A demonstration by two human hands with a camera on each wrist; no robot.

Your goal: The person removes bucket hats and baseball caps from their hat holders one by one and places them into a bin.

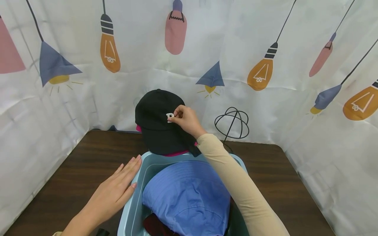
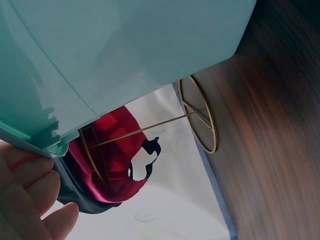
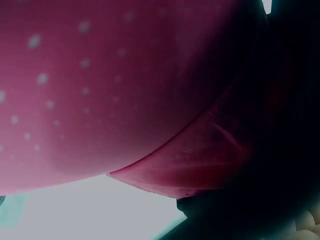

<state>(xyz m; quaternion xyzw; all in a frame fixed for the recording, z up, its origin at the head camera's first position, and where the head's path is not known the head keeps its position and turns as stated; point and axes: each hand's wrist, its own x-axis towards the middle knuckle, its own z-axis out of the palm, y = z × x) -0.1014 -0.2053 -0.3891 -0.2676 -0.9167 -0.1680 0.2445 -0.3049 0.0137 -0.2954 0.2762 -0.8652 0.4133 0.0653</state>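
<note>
A black cap with magenta lining sits on a wire hat stand behind the blue tub. On its front is a small white letter. My right hand pinches the letter's edge between thumb and curled fingers; whether the letter is fixed to the cap cannot be told. In the right wrist view a dotted pink surface fills most of the frame. My left hand lies with straight fingers along the tub's left rim. A blue bucket hat lies inside the tub.
Another black wire stand rises to the right of the cap. Something dark red shows beneath the bucket hat. A small black object lies by my left wrist. The brown table backs onto a lamp-printed cloth.
</note>
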